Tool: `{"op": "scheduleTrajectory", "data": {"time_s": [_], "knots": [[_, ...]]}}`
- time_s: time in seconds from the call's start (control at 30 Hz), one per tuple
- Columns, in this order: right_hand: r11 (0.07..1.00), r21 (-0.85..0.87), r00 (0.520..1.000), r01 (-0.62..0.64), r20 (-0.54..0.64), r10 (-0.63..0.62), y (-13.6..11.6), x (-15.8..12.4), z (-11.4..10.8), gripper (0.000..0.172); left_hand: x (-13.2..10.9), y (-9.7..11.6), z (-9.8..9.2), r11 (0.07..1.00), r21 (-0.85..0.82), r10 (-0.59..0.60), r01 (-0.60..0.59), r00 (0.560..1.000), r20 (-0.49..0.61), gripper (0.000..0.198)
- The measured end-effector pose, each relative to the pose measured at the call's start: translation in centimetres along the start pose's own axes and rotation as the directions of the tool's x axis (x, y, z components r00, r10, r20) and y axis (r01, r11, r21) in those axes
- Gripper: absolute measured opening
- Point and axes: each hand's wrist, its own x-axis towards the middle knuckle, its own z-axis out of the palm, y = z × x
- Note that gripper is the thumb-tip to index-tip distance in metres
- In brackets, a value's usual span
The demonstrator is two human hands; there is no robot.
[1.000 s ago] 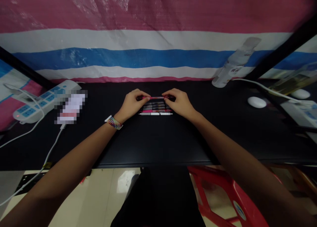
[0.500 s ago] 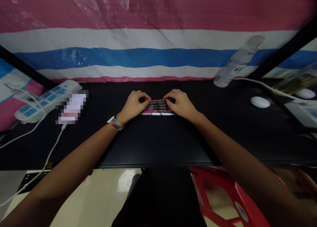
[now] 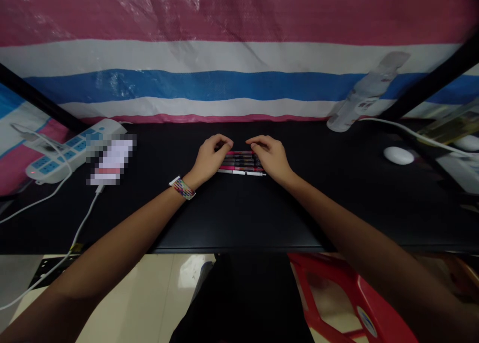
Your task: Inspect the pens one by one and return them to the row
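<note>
Loosely curled: left hand [image 3: 208,157], right hand [image 3: 271,158]

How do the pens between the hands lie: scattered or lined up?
Lined up. The pens lie flat on the black desk, parallel and side by side, the left hand and right hand at the row's ends.

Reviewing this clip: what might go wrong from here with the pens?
1. The pens lie side by side between the left hand and right hand; a nudge at either end may skew the row.
2. The white pen, nearest the person, has only bare desk on its near side and might roll.
</note>
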Motion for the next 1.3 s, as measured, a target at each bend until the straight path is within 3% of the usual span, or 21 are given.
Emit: {"op": "scheduleTrajectory", "data": {"time_s": [0.17, 0.37, 0.6, 0.77, 0.87, 1.0, 1.13, 1.3], "knots": [[0.988, 0.143, 0.998, -0.057, -0.007, 0.059, -0.8, -0.4, 1.7, 0.020, -0.3, 1.2, 0.8, 0.957, -0.270, -0.109, 0.106, 0.994, 0.006, 0.014], [0.977, 0.170, 0.992, -0.126, 0.021, 0.124, -1.5, -0.5, 1.4, 0.021, -1.1, 2.4, 1.1, 0.908, -0.383, -0.187, 0.171, 0.982, -0.004, 0.017], [0.996, 0.051, 0.995, -0.073, 0.074, 0.069, -1.8, -0.8, 1.0, 0.021, -1.6, 2.3, 1.3, 0.952, -0.286, -0.108, 0.110, 0.994, 0.024, 0.015], [0.981, -0.108, 0.981, 0.160, 0.131, -0.146, -3.1, -1.5, 0.2, 0.018, -1.7, 1.6, 1.3, 0.991, -0.136, 0.006, -0.006, 1.000, 0.000, 0.014], [0.924, -0.132, 0.917, 0.360, 0.232, -0.324, -3.9, -2.1, -0.1, 0.024, -1.6, 1.6, 1.1, 0.994, -0.105, 0.003, -0.004, 1.000, -0.015, 0.013], [0.813, -0.128, 0.786, 0.568, 0.377, -0.490, -4.4, -3.0, 0.1, 0.024, -1.4, 1.8, 0.9, 0.993, -0.119, -0.011, 0.008, 1.000, -0.025, 0.013], [0.734, -0.081, 0.680, 0.674, 0.456, -0.574, -4.8, -3.4, 0.4, 0.028, -1.4, 1.9, 0.8, 0.990, -0.140, -0.033, 0.028, 0.999, -0.028, 0.013], [0.676, -0.107, 0.621, 0.729, 0.520, -0.587, -4.8, -3.3, 0.0, 0.015, -1.3, 1.9, 0.6, 0.990, -0.143, -0.018, 0.012, 0.999, -0.039, 0.013]]}}
